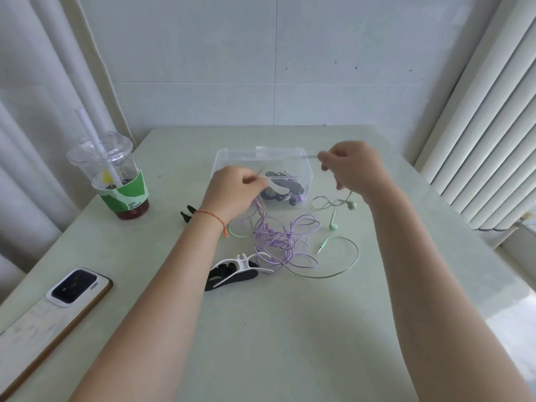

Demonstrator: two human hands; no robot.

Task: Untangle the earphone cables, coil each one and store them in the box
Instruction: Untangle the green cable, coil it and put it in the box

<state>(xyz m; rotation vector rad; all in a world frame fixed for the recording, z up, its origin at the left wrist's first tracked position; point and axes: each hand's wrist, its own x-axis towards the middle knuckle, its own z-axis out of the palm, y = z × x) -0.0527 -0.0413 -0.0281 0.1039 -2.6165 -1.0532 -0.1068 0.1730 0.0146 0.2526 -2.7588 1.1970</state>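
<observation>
A clear plastic box stands at mid-table and holds dark and white pieces with a purple earbud. In front of it lies a tangle of purple earphone cable. A mint-green earphone cable loops to its right, with its plug and two earbuds on the table. My left hand pinches purple strands that hang down into the tangle. My right hand, raised over the box's right end, pinches a thin cable that runs taut toward my left hand.
White and black cable winders lie near the tangle, and another black one sits behind my left wrist. A lidded drink cup with a straw stands at the left. A phone lies face down at the left edge.
</observation>
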